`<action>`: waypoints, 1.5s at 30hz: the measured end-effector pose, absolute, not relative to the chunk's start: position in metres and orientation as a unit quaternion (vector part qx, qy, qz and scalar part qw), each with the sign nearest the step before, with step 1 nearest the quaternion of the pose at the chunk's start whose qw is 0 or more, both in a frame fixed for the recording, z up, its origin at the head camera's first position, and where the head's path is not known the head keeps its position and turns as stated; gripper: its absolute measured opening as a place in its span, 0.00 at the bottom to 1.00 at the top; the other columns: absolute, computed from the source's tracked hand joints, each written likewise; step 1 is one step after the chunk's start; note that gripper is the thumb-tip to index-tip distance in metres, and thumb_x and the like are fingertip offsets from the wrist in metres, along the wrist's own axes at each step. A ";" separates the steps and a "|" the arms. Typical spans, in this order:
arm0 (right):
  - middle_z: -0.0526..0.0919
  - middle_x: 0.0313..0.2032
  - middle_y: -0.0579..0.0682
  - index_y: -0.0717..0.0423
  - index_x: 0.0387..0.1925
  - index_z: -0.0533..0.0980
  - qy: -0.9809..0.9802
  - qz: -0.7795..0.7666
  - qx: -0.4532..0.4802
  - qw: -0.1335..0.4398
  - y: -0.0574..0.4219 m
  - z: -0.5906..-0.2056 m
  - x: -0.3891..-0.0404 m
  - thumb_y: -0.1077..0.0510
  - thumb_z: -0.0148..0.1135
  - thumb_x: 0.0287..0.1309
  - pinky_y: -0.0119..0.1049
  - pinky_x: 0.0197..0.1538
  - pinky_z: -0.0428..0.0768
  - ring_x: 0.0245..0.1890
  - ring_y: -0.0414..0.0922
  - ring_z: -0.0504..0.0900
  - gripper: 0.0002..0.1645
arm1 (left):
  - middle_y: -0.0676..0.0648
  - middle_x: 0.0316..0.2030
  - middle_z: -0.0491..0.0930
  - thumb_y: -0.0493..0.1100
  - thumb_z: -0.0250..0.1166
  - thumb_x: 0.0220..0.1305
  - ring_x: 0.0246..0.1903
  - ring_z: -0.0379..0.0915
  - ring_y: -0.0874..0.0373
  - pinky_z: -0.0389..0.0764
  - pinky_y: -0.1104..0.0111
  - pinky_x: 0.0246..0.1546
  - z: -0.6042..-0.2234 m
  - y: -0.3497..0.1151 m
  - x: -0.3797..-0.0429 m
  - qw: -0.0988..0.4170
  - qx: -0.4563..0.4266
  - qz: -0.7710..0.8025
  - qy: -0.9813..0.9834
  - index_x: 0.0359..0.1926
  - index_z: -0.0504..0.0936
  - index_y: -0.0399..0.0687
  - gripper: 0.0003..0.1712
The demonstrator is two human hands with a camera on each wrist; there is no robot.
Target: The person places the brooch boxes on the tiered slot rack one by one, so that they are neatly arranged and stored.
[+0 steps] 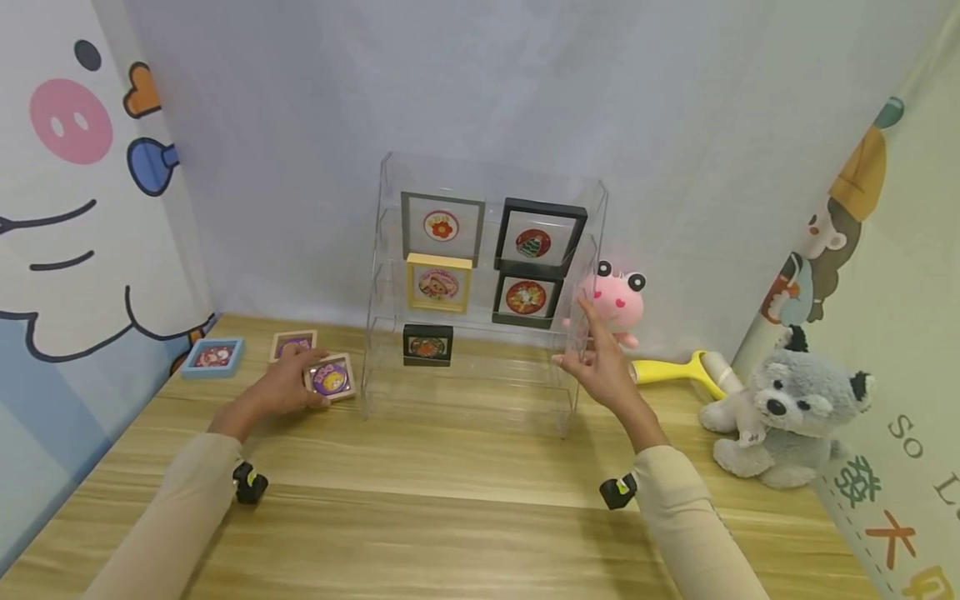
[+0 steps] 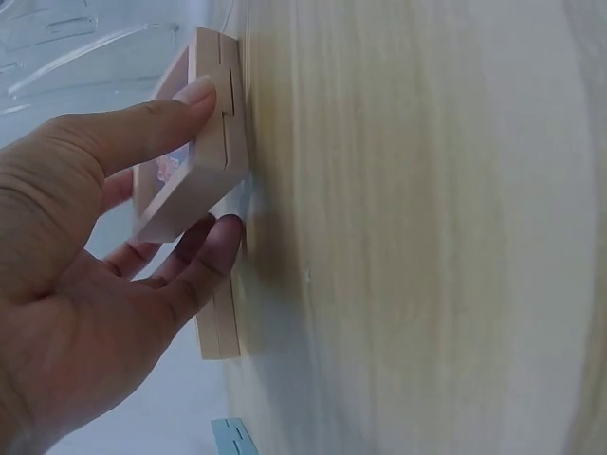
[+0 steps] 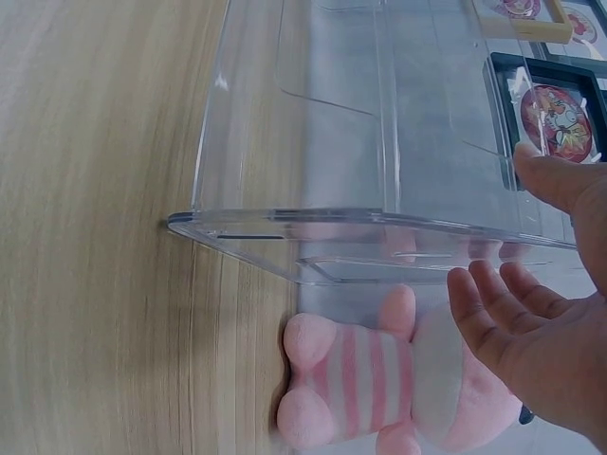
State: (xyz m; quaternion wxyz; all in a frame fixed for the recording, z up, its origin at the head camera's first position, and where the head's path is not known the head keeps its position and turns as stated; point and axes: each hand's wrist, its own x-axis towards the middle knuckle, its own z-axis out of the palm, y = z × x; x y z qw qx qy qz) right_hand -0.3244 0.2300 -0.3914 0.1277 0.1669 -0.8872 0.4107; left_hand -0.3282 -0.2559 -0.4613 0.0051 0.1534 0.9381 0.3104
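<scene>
My left hand (image 1: pixel 288 383) pinches a small light-wood display frame (image 1: pixel 332 377) holding a purple-and-yellow round badge. The left wrist view shows the thumb on the edge of this frame (image 2: pixel 204 142), which tilts up off the table, with fingers at its far side. Behind it lies a similar light-wood frame (image 1: pixel 294 342), partly covered by the hand. A clear acrylic tiered rack (image 1: pixel 480 408) stands in the middle. My right hand (image 1: pixel 603 367) is at its right side panel, fingers fairly straight, thumb inside and fingers outside; whether they touch the panel I cannot tell.
On the rack sit a grey frame (image 1: pixel 442 225), a yellow frame (image 1: pixel 438 283) and several black frames (image 1: pixel 527 298). A blue frame (image 1: pixel 213 357) lies far left. Right of the rack are a pink frog plush (image 1: pixel 618 302), a yellow-handled roller (image 1: pixel 671 369) and a grey dog plush (image 1: pixel 798 408).
</scene>
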 end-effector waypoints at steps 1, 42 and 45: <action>0.53 0.77 0.60 0.42 0.79 0.48 -0.886 0.412 0.167 0.128 0.230 -0.391 -0.324 0.63 0.71 0.57 0.59 0.51 0.83 0.57 0.69 0.77 0.58 | 0.20 0.59 0.57 0.38 0.77 0.49 0.56 0.64 0.25 0.65 0.32 0.60 -0.462 -0.256 -0.328 0.006 0.149 0.317 0.937 0.68 0.65 0.30 0.47; 0.65 0.71 0.65 0.43 0.79 0.48 -0.877 0.426 0.177 0.131 0.230 -0.393 -0.324 0.65 0.71 0.56 0.58 0.51 0.83 0.55 0.68 0.79 0.58 | 0.31 0.42 0.70 0.20 0.63 0.57 0.32 0.79 0.45 0.81 0.73 0.22 -0.427 -0.267 -0.277 -0.153 0.247 0.370 0.882 0.63 0.74 0.33 0.31; 0.63 0.72 0.65 0.44 0.79 0.48 -0.880 0.421 0.174 0.131 0.230 -0.393 -0.324 0.64 0.71 0.56 0.58 0.51 0.83 0.56 0.68 0.79 0.58 | 0.36 0.41 0.71 0.19 0.64 0.57 0.34 0.79 0.52 0.80 0.73 0.23 -0.417 -0.261 -0.270 -0.179 0.262 0.366 0.875 0.63 0.74 0.35 0.32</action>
